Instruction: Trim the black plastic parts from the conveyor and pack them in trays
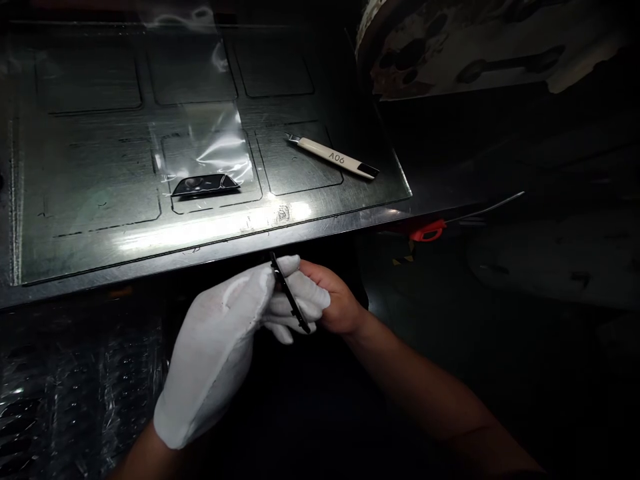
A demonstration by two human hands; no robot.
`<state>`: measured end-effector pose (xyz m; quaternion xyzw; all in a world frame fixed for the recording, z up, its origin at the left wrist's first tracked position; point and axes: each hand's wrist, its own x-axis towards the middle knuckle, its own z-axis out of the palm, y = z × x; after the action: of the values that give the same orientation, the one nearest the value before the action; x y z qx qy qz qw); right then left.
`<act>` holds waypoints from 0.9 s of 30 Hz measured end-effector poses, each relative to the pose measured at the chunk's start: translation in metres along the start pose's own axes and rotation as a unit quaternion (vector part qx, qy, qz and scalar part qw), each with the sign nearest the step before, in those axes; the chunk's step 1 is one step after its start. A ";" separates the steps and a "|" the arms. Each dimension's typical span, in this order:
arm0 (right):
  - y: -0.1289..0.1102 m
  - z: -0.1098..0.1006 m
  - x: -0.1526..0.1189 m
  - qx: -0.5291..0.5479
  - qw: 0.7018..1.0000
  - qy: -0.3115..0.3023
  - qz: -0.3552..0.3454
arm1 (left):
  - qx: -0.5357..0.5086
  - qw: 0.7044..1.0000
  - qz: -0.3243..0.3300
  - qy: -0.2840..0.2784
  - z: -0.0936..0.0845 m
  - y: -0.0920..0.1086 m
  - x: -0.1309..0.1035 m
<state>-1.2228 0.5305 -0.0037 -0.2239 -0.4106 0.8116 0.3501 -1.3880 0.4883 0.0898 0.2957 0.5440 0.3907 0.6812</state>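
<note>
In front of the table edge, my left hand (220,333), in a white glove, pinches a thin, narrow black plastic part (290,293) with small tabs along one edge. The strip is tilted, its upper end leaning left. My right hand (333,297) meets it from the right, bare at the palm, with white covering on what appear to be its fingers. Those fingers are closed around the part's right side, though the white fingers overlap and are partly hidden. On the table lies another glossy black part (206,185), at the lower end of a clear plastic bag (200,137).
A cream craft knife (333,157) marked A06 lies on the clear sheet (85,173) over the metal table, blade pointing left. Clear trays (75,393) of dark parts sit lower left. A red-handled tool (427,231) is beyond the table's right edge. A large worn machine part (465,53) hangs upper right.
</note>
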 end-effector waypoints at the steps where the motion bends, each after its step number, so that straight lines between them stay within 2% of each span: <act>1: 0.000 0.000 0.000 0.001 1.000 -0.004 0.000 | -0.001 1.000 0.001 -0.004 0.000 0.001 0.001; 12: 0.000 0.003 -0.001 -0.022 0.999 0.040 0.022 | -0.015 1.000 0.012 -0.022 0.000 0.002 0.002; 17: 0.001 0.002 0.000 -0.014 1.000 0.018 0.015 | -0.033 0.999 0.002 -0.007 0.000 0.001 0.003; 27: 0.004 0.000 0.001 -0.010 1.000 0.019 0.014 | -0.022 0.999 0.011 -0.025 -0.002 0.002 0.004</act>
<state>-1.2248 0.5295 -0.0069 -0.2482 -0.4088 0.8080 0.3442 -1.3897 0.4929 0.0894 0.2969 0.5146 0.4022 0.6966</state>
